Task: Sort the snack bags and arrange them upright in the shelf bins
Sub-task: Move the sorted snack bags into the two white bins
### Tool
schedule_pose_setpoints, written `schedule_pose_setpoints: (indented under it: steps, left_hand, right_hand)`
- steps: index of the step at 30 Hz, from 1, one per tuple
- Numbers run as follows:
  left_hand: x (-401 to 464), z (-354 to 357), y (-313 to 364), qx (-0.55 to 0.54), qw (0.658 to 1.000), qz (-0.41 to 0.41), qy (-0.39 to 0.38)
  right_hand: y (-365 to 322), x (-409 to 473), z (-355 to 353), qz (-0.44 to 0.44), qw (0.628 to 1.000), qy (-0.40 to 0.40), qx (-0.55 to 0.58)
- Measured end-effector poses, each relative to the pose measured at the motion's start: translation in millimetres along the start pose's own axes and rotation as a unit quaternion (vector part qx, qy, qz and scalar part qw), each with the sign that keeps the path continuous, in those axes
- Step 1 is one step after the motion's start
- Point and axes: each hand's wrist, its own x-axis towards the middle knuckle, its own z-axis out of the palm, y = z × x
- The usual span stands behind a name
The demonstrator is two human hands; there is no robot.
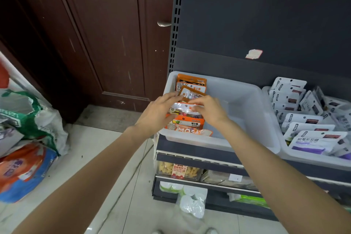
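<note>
Here both hands meet over the left end of a clear plastic bin (247, 100) that sits on the top shelf (199, 151) of a dark rack. The left hand (157, 114) has its fingers stretched forward and lightly bent, pressing against the left edge of a snack bag (185, 109) with a clear window and an orange band. The right hand (208, 109) curls its fingers over the same bag's top right corner and pinches it. The bag stands roughly upright in a row of orange snack bags (190, 84) packed along the bin's left wall, some behind the hands near the back wall and some in front near the front rim. The right part of this bin holds nothing visible.

Just beside it, toward the shelf's right end, a second clear bin (311, 157) is heaped with white and purple bags (311, 138) lying at loose angles.

Lower shelves carry a box of yellow snacks (171, 170) and white rolls (191, 191). A brown door (106, 34) with a metal handle (163, 23) stands left of the rack, and sacks (28, 138) lie on the tiled floor (114, 148) at the left edge.
</note>
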Motion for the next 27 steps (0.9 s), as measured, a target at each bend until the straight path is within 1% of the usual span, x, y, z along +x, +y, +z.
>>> schedule_pose_setpoints:
  steps: [3,9,11,15,18,22,27]
  left_hand:
    - [-2.7,0.6,3.5,-0.026,0.999,-0.018,-0.021]
    - [-11.0,-3.4,11.7,-0.03,0.999,-0.029,0.013]
    - [-11.7,-5.9,16.2,-0.017,0.998,-0.04,0.037]
    - [-6.3,-9.7,37.9,0.069,0.99,-0.063,0.103]
    - [-4.5,-6.6,65.9,0.08,0.988,-0.03,0.13]
    - [4.1,7.5,109.9,0.082,0.988,0.025,0.125]
    - [17.8,43.2,185.3,0.094,0.987,0.064,0.112]
  right_hand:
    - [-1.3,-1.4,-5.0,-0.002,1.0,-0.013,0.016]
    - [5.1,-18.4,-11.7,-0.005,0.998,-0.002,0.057]
    - [7.4,-25.2,-15.7,-0.002,0.998,0.024,0.055]
    - [13.5,-38.1,-30.1,-0.004,0.995,0.096,0.004]
    - [22.3,-51.6,-43.4,-0.013,0.992,0.124,-0.013]
    - [47.9,-77.2,-64.5,-0.012,0.988,0.154,-0.026]
    - [98.2,-128.4,-107.8,0.036,0.974,0.2,-0.101]
